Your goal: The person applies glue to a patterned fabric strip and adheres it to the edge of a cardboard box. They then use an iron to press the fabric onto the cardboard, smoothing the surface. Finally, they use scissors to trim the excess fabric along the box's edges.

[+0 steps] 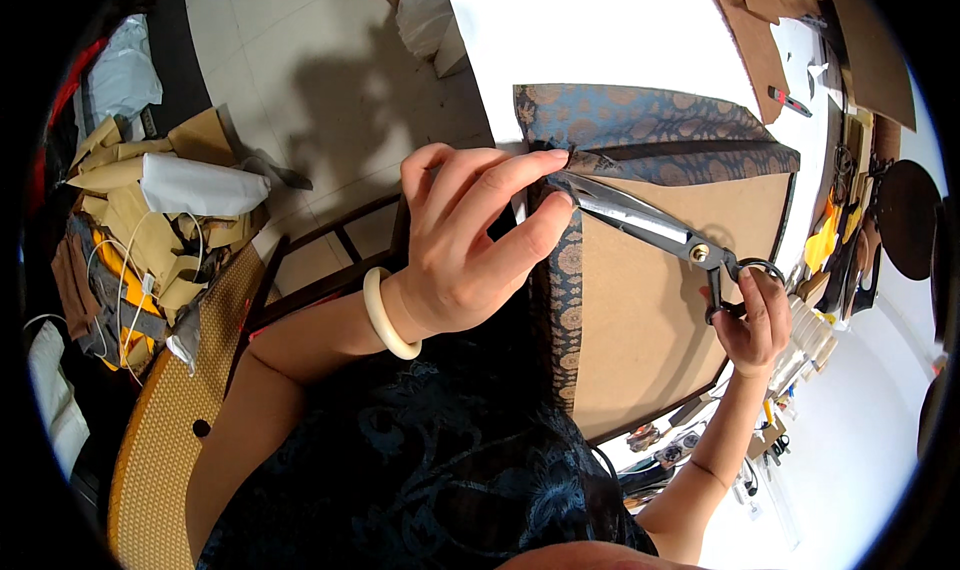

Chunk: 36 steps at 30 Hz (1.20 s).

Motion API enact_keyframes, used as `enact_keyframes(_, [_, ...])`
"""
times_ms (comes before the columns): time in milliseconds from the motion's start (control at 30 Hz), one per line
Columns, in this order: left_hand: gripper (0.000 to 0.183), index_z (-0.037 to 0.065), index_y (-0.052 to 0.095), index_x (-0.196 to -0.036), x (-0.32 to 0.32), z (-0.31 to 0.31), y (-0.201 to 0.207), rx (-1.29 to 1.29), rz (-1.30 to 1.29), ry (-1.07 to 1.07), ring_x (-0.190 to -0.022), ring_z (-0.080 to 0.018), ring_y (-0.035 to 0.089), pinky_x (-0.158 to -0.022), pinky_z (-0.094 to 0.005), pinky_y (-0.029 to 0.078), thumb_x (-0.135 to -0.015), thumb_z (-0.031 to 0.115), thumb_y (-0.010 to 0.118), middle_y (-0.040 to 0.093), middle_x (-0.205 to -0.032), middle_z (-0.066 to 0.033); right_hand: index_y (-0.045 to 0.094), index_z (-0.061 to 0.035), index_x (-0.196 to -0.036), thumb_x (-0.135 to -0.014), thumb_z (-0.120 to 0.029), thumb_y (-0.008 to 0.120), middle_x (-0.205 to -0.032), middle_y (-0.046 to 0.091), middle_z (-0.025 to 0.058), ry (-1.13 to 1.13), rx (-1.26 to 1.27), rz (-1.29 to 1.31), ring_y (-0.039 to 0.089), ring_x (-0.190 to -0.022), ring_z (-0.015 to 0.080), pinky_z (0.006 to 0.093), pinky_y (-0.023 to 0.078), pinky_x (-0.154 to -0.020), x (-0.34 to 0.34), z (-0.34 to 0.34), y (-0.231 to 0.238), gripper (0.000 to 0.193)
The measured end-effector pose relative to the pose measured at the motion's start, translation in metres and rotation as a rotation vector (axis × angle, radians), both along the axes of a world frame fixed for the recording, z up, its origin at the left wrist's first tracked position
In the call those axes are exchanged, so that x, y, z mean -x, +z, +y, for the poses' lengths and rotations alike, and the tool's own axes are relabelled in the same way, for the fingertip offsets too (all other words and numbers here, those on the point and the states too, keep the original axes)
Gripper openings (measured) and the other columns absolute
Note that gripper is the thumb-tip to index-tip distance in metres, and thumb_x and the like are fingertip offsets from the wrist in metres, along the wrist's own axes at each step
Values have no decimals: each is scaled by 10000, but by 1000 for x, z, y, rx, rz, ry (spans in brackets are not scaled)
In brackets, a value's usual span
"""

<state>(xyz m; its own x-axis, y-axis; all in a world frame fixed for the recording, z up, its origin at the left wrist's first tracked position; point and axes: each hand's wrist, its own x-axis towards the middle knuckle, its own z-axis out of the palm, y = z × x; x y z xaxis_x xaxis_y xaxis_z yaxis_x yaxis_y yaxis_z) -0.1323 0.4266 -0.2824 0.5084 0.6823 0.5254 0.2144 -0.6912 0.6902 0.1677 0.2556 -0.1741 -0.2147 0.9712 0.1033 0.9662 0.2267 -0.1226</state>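
In the head view, the left hand (470, 245) reaches forward over the near edge of the white table (600, 30), a pale bangle (385, 315) on its wrist. Its fingers (520, 170) are clenched in a pinch on the folded corner of a strip of blue-and-gold patterned brocade fabric (640, 120), holding it taut just where the blade tips meet it, so the cloth stays put and lifts slightly off the board. The fabric wraps the top and left edges of a brown cardboard panel (660, 310) that lies flat on the table; one strip runs along the far edge, another runs down the left edge toward the person.

The right hand (755, 320) grips the dark handle loops of a large pair of steel scissors (650, 225), its fingers closed through and around the loops. The blades angle across the cardboard toward the left hand and look nearly shut, their tips at the corner where the two fabric strips meet, right beside the pinching fingertips.

Beyond the panel, brown leather or paper pieces (760, 40) lie at the far end of the table, with a small red-handled tool (790, 100) near them. To the right, assorted tools and yellow scraps crowd the table edge. On the floor to the left stands a woven chair (170, 430) next to a heap of tan paper and white bags (165, 190).
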Motion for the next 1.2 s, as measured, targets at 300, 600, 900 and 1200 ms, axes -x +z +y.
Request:
enact_keyframes(300, [305, 72, 648, -1065, -1, 3, -2, 26, -14, -9, -909, -253, 631, -858, -381, 398, -791, 17, 770, 713, -1157, -116, 691, 40, -1143, -782, -196, 812, -940, 692, 175, -58, 18, 56, 677, -804, 304, 387, 546, -676, -4, -6, 3, 449])
enact_keyframes(600, [312, 74, 642, -1070, -1, 3, -3, 37, -19, -26, -901, -260, 633, -848, -385, 405, -792, 15, 771, 710, -1162, -127, 696, 49, -1118, -806, -211, 786, -921, 695, 177, -16, 14, 11, 684, -806, 311, 372, 543, -676, 0, 3, 0, 416])
enact_keyframes(900, [316, 75, 644, -1077, -2, 1, -1, 61, -22, -12, -900, -260, 631, -846, -390, 403, -791, 17, 765, 703, -1181, -140, 696, 50, -1113, -774, -182, 797, -939, 700, 181, -40, 40, 57, 675, -793, 304, 368, 534, -662, -6, 3, 1, 423])
enact_keyframes(1200, [308, 80, 654, -1070, -2, 1, 0, 64, -19, -11, -907, -261, 628, -867, -395, 396, -789, 21, 766, 700, -1186, -139, 694, 34, -1144, -775, -200, 811, -945, 703, 178, -11, 42, 52, 677, -795, 302, 371, 548, -664, -5, 8, 1, 452])
